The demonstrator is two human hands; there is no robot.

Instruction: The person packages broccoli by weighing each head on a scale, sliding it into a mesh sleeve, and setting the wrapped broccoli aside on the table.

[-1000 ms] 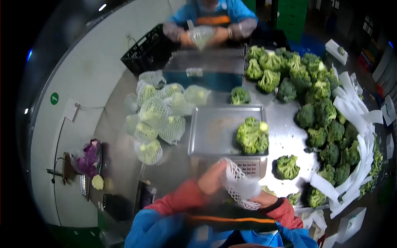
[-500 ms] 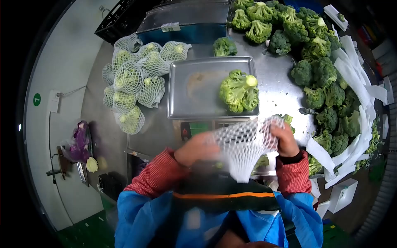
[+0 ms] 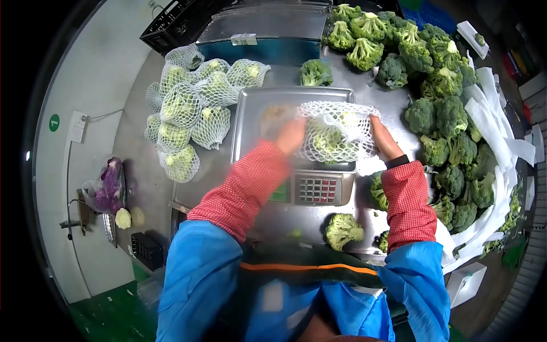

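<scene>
A white foam net (image 3: 336,108) is stretched between my two hands, over a broccoli head (image 3: 329,143) that rests on the right part of the metal scale tray (image 3: 268,154). My left hand (image 3: 290,135), blurred, grips the net's left edge. At the opposite edge my right hand (image 3: 386,137) holds the net with its fingers, whose tips are partly behind the mesh. Below the tray the scale's keypad (image 3: 317,189) shows.
Netted broccoli heads (image 3: 181,105) are piled left of the tray. Many bare broccoli heads (image 3: 450,114) lie at the right beside white wrapping (image 3: 496,148). One head (image 3: 316,73) sits behind the tray, another (image 3: 343,231) near the front edge. A black crate (image 3: 176,25) stands at the back left.
Both hands have moved forward from near my body to the tray. The net, earlier hanging in front of the tray, is now spread over the broccoli head.
</scene>
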